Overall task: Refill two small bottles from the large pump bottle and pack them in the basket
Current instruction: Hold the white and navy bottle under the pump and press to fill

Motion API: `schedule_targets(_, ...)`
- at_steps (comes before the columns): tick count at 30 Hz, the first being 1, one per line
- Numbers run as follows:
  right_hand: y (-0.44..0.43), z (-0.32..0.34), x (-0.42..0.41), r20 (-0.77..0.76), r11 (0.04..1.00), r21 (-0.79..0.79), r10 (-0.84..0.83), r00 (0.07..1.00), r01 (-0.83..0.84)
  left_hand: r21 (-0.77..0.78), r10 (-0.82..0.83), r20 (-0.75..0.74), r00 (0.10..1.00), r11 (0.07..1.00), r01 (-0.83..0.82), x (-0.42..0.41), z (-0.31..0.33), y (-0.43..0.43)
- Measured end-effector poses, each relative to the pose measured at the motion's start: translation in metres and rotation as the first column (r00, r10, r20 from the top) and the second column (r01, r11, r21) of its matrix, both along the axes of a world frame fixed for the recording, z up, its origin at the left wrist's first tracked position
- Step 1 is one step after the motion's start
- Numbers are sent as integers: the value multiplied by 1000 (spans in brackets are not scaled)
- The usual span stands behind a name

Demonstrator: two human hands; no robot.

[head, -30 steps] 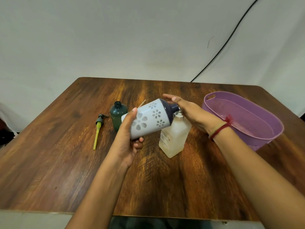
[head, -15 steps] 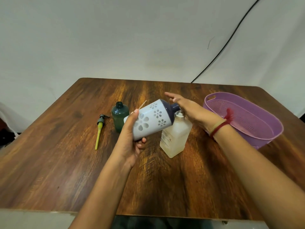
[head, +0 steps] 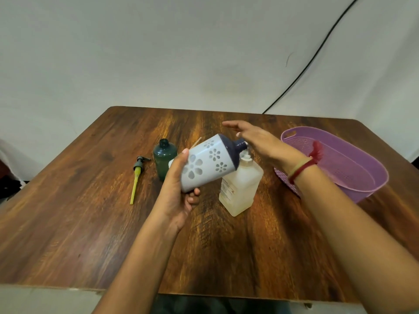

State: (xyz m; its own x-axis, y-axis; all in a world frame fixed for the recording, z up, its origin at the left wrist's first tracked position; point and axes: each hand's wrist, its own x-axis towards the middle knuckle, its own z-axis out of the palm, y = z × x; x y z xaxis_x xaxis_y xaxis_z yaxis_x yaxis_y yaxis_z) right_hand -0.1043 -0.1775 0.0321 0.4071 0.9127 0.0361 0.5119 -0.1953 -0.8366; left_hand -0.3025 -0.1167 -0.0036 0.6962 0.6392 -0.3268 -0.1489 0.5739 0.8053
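Looking down on a broad wooden table, dark grain running away from the near edge. Far right on it, a purple mesh basket, long and oval, perforated floor in plain sight. Just right of centre, the large pump bottle: square, translucent, standing upright, holding a pale yellowish liquid, white pump head up top. Right above that pump, the right hand, fingers stretched out straight and gripping nothing, palm down; hard to say whether pressing or just hovering. At that wrist, a red thread bracelet. In mid-air left of the pump bottle, the white flowered bottle, dark navy shoulder and neck, gripped round its base by the left hand, thumb along the near side, fingers curled underneath. Long axis tilted: base low and left, neck high and to the right, mouth right up at the pump's nozzle, contact impossible to judge. Contents hidden behind opaque walls. Behind the left hand, a small dark green bottle, upright, cap off, mouth open, fill level not readable through the tinted plastic. Further left, lying flat, a loose pump head with yellow tube, tube toward the near edge.
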Motion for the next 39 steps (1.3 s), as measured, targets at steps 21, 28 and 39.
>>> schedule_targets(21,-2,-12,-6,-109,997,35,-70,992,75,-25,-11,-9,1000,1000,11,7,-9,3)
schedule_targets(28,0,-10,0,-74,999,40,-34,997,37,-17,-21,15,1000,1000,22,7,-6,6)
schedule_targets(39,-5,-5,-2,-125,999,-3,-44,991,44,-25,-24,12,1000,999,24,7,-4,5)
